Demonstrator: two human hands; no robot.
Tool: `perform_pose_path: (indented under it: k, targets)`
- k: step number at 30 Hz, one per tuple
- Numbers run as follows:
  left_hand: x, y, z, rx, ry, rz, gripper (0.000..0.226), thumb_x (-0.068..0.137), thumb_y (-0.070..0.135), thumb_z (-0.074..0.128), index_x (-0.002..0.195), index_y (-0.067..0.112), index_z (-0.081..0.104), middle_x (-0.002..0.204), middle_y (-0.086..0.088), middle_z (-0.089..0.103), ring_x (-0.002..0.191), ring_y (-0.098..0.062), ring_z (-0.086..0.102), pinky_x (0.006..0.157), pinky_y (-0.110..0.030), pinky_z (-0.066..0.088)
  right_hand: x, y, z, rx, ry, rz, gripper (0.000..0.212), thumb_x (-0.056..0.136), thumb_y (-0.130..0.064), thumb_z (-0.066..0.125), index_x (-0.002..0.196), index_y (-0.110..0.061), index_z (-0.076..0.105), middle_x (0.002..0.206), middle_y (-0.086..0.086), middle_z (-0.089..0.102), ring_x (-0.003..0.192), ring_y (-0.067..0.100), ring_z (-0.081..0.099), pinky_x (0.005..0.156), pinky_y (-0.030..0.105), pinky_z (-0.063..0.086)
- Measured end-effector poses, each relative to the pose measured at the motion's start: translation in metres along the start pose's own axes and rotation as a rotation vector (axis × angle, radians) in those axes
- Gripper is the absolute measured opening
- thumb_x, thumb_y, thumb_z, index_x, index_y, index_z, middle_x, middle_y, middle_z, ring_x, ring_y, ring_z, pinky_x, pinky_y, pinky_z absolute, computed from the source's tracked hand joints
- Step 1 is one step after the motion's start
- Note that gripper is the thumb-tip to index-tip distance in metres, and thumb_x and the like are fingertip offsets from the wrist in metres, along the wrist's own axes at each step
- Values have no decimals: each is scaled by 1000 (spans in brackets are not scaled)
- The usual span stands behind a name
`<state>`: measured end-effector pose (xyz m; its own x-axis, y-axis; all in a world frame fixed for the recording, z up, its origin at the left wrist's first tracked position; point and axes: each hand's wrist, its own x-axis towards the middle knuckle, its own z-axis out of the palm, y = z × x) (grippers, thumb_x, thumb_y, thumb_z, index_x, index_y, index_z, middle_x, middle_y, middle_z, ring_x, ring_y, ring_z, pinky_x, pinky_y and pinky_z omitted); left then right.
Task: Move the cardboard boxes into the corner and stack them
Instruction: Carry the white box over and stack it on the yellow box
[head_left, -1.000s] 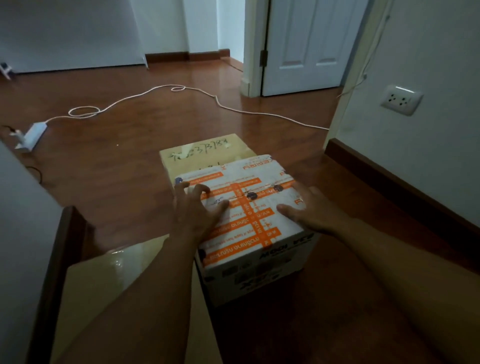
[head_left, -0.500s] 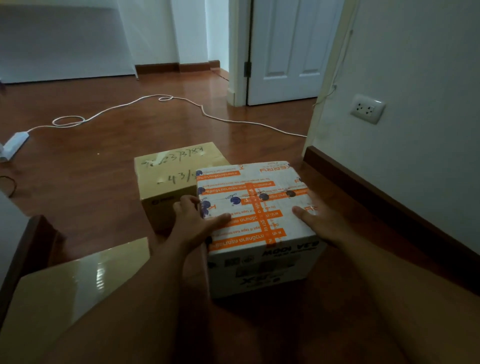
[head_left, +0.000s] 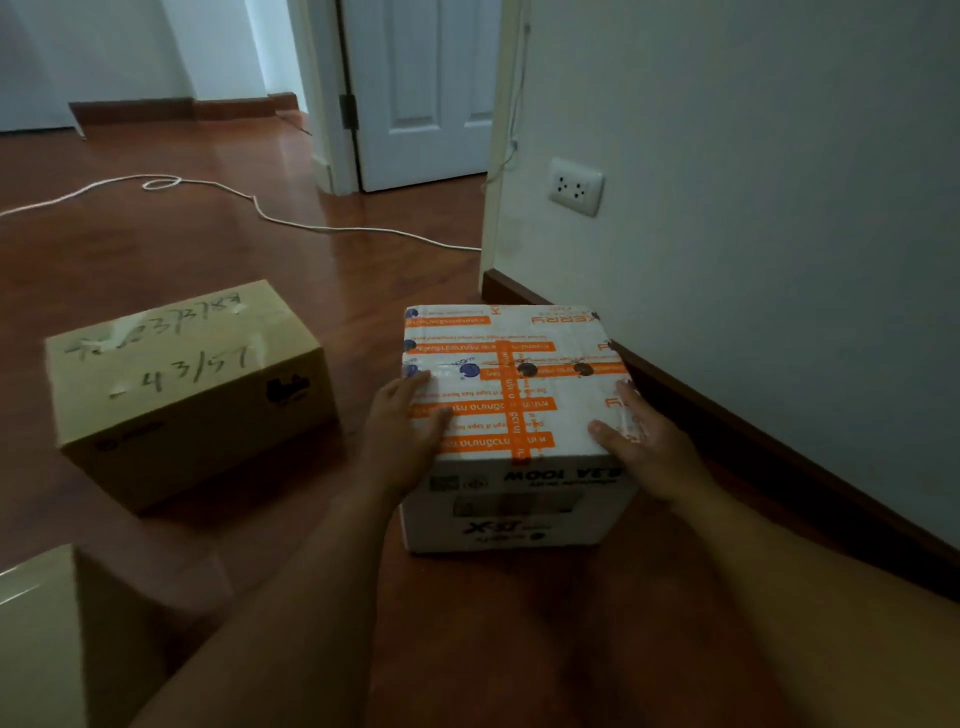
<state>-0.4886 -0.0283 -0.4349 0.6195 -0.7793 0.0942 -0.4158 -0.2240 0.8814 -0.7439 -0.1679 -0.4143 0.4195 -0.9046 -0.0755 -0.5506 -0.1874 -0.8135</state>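
A white cardboard box with orange tape (head_left: 511, 358) sits on the wooden floor close to the right wall's skirting board. My left hand (head_left: 402, 436) grips its left top edge and my right hand (head_left: 641, 447) grips its right top edge. A plain brown box with handwritten numbers (head_left: 187, 384) stands on the floor to the left, apart from the white box. Part of a third brown box (head_left: 36, 634) with glossy tape shows at the bottom left corner.
The white wall (head_left: 753, 182) with a power socket (head_left: 575, 186) runs along the right, with dark skirting (head_left: 779, 447) at its foot. A white cable (head_left: 291, 221) snakes over the floor toward the wall's corner. A white door (head_left: 426, 88) stands behind.
Both hands have carried the white box to the right, away from the brown box and up to the wall. The view has swung right with it.
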Motion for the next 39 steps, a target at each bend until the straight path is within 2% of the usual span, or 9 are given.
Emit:
perform_pose_path:
  k: [3,7,11,14,20,27,32,35,39]
  targets:
    - [-12,3,12,-124,81,-26,61,90,38,66,146,33,42,137,4,44,99,-8,60,68,-14,51,-8,9,1,38,31,3,77,89,-45,67,155,-34,28,147,2,42,117,16,52,82,27,47]
    - [-41,7,28,-229,102,-28,67,83,47,73,144,43,44,152,0,44,127,-19,54,96,-43,55,-35,25,1,98,191,21,72,88,-45,68,152,-39,34,137,2,44,118,19,54,86,33,53]
    - [-54,15,43,-253,49,-15,64,85,37,73,143,40,47,146,5,47,119,-15,59,79,-18,56,-52,44,-16,81,222,35,72,88,-45,68,151,-36,36,131,-1,44,114,15,52,82,24,49]
    - [-50,30,61,-217,-21,8,63,86,42,72,143,38,46,138,8,51,115,-16,60,86,-28,54,-56,60,-37,50,258,62,73,87,-48,69,151,-33,37,133,3,45,114,17,53,89,31,48]
    - [-63,71,106,-209,-264,89,68,86,38,72,145,32,40,143,-1,45,116,-19,55,86,-30,52,-91,77,-99,190,251,165,72,85,-34,76,146,-32,39,128,-5,53,98,7,57,77,25,46]
    - [-102,134,147,-199,-591,127,80,83,37,74,150,25,32,147,-4,41,110,-17,54,71,-18,47,-177,95,-178,268,451,272,74,81,-36,79,146,-33,45,131,-1,53,109,18,60,80,31,54]
    - [-121,195,167,-191,-570,243,71,79,47,76,141,26,47,146,-8,48,118,-25,56,86,-35,52,-227,81,-245,164,548,247,71,78,-53,75,143,-38,49,145,1,51,118,20,58,97,37,51]
    - [-142,235,168,-158,-597,331,78,68,68,70,134,29,55,145,-4,52,117,-22,57,94,-40,52,-266,65,-278,135,656,248,64,82,-47,74,141,-34,53,145,1,52,113,14,56,83,22,45]
    - [-170,297,174,-142,-656,404,90,58,77,60,135,29,57,146,-7,52,120,-27,57,78,-40,58,-317,44,-328,60,758,262,60,85,-46,72,139,-28,57,145,2,54,113,14,53,87,22,37]
